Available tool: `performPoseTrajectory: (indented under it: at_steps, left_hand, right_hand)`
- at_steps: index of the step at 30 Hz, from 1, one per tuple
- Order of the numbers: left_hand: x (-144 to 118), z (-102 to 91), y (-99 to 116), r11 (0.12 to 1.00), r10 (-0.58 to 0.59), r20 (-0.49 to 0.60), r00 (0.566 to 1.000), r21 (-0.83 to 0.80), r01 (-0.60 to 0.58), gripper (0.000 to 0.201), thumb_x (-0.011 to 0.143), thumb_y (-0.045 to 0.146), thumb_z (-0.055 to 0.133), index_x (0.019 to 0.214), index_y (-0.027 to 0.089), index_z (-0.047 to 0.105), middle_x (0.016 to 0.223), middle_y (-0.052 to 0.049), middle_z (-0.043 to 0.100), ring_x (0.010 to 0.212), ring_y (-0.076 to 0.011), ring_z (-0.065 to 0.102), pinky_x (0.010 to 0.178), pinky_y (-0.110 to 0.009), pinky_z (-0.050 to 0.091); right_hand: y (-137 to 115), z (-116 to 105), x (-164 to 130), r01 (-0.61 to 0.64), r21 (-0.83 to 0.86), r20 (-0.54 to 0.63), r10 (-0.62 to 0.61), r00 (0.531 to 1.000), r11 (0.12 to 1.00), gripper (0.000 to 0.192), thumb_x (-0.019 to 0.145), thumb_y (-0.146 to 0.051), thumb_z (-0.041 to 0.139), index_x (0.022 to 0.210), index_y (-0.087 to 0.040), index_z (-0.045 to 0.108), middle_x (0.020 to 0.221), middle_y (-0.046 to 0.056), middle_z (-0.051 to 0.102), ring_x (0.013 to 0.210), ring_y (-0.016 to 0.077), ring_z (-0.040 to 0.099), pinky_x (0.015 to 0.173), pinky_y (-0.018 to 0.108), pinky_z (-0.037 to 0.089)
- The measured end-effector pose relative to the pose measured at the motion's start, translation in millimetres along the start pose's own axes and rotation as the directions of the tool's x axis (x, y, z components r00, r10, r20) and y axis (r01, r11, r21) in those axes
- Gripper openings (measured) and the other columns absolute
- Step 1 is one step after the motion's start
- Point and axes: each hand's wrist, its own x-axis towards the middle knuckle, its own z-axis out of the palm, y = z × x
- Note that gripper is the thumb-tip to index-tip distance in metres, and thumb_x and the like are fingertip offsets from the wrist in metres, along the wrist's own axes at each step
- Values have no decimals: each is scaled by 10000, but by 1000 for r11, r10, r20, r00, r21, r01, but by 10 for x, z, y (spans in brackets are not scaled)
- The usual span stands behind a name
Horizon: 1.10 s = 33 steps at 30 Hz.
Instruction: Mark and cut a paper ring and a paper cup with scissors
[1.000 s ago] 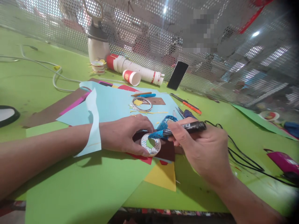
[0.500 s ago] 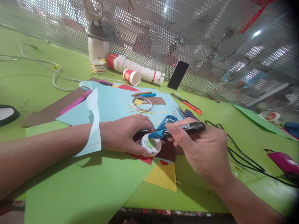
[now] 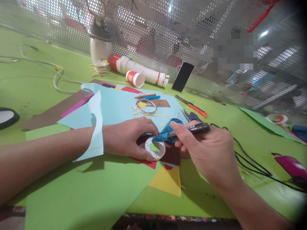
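Between the thumb and fingers of my left hand point(image 3: 130, 138) is a small round white disc point(image 3: 160, 153) with blue dots, dark dividing lines and a green centre. My right hand point(image 3: 208, 150) grips a black marker point(image 3: 190, 130) with a blue front end, its tip at the upper edge of the disc's green centre. Dark brown paper point(image 3: 171, 156) lies under the disc, with red and yellow paper point(image 3: 168, 182) around it. Behind the marker is a blue roll-like object point(image 3: 175, 122), partly hidden by my right hand.
Light blue paper point(image 3: 115, 108) and green sheets point(image 3: 91, 191) cover the middle. Scissors point(image 3: 188, 115), a ring of tape point(image 3: 146, 107) and an orange cutter point(image 3: 198, 110) lie behind. Stacked paper cups point(image 3: 144, 72) and a phone point(image 3: 183, 76) stand near the perforated screen.
My right hand and the marker have shifted very slightly, the tip staying on the disc. My left hand keeps its hold in the same place.
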Motion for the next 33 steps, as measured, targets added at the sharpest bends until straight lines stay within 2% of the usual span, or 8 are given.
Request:
performPoseTrajectory:
  at_steps: [5, 10, 19, 21, 24, 26, 30, 33]
  left_hand:
    - [2, 4, -9, 1000, 19, -18, 1000, 3, -19, 453, 752, 420, 770, 1125, 193, 647, 1123, -83, 651, 1041, -256, 604, 917, -362, 475]
    - [-5, -7, 10, 1000, -19, 13, 1000, -2, 19, 472, 754, 412, 768, 1151, 192, 642, 1139, -84, 640, 1055, -258, 600, 926, -364, 472]
    - [-5, -18, 18, 1000, -18, 9, 1000, -23, 18, 464, 745, 415, 772, 1125, 182, 644, 1162, -93, 634, 1083, -268, 596, 948, -370, 462]
    - [-5, -20, 16, 1000, -21, 6, 1000, -22, 21, 450, 741, 425, 777, 1095, 181, 643, 1158, -93, 637, 1087, -269, 590, 952, -373, 460]
    - [-7, -24, 20, 999, -20, 9, 1000, -34, 21, 435, 748, 409, 779, 1087, 179, 633, 1162, -88, 643, 1096, -261, 584, 959, -365, 454]
    - [-8, -27, 22, 999, -14, 11, 1000, -42, 15, 422, 758, 399, 773, 1090, 182, 629, 1170, -85, 645, 1103, -255, 584, 965, -358, 450]
    - [-4, -31, 21, 999, -16, 8, 1000, -35, 17, 455, 746, 423, 777, 1095, 174, 626, 1161, -93, 637, 1105, -261, 579, 966, -364, 448]
    - [0, -36, 26, 999, -23, 12, 1000, -31, 23, 428, 743, 416, 779, 1062, 171, 633, 1147, -91, 634, 1085, -258, 583, 959, -364, 450]
  right_hand:
    - [-1, 21, -19, 48, -41, -24, -49, 999, 998, 379, 819, -386, 745, 522, -176, 637, 461, -22, 603, 407, 108, 517, 389, 225, 435]
    - [-6, 26, -27, 133, -85, -36, -136, 990, 987, 395, 829, -362, 740, 502, -177, 622, 454, -23, 598, 415, 107, 512, 404, 228, 425]
    - [-9, -10, -11, 49, 20, -16, -49, 999, 999, 406, 816, -408, 769, 502, -196, 623, 458, -32, 596, 414, 109, 512, 400, 243, 426]
    - [-27, -44, -8, 77, 62, -60, -73, 996, 995, 423, 828, -412, 765, 490, -205, 617, 469, -29, 612, 418, 107, 525, 410, 246, 428]
    - [-57, -100, -5, 126, 140, -202, -96, 975, 982, 408, 853, -407, 754, 507, -224, 641, 480, -33, 619, 426, 107, 535, 444, 263, 437]
    - [-67, -123, -2, 139, 194, -240, -90, 967, 971, 397, 875, -401, 735, 522, -237, 660, 473, -37, 605, 426, 112, 532, 450, 276, 435]
    - [-66, -128, -1, 136, 177, -131, -114, 985, 975, 378, 889, -377, 725, 537, -243, 688, 510, -25, 633, 459, 113, 554, 448, 271, 427]
    - [-66, -132, -19, 115, 222, -80, -100, 992, 968, 267, 873, -412, 736, 685, -226, 768, 549, -11, 665, 480, 136, 602, 441, 281, 448]
